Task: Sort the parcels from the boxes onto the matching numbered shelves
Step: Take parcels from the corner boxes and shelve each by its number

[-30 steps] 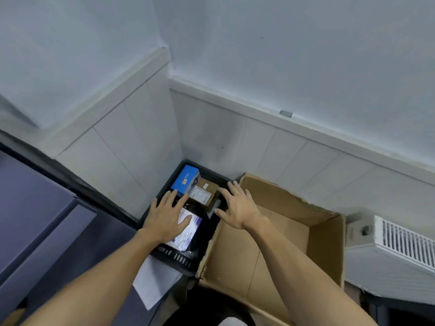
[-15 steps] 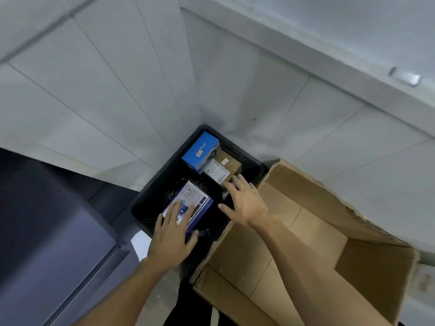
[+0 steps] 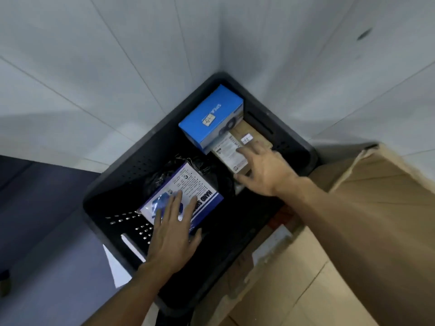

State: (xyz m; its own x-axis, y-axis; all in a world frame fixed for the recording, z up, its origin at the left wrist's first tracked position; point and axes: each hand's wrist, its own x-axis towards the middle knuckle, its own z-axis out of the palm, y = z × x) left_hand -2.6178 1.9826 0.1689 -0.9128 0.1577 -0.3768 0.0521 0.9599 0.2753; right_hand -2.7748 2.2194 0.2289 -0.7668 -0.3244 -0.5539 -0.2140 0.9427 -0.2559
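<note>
Parcels, where are they?
— Right under the hands, inside the black crate. The left hand lies flat on the blue-and-white packet, with its fingers straight and a little apart. It is not holding the packet, only resting on it.
— And the other hand?
— The right hand has its fingers spread wide. They touch the brown box on its white label. The thumb sits by the near edge of that box.
— How many parcels can you count?
— Three. The packet, the brown box, and a blue box that leans on top of the brown one at the far end. The packet lies on a crinkly black bag.
— How many big boxes?
— Two. One black crate in the corner of the tiled wall, and one cardboard box just beside it on the right.
— What changed from a moment ago?
— The right hand was over the edge of the cardboard box, short of the brown box. Now it is on it. The left hand slid farther up the packet. The three parcels did not move.
</note>
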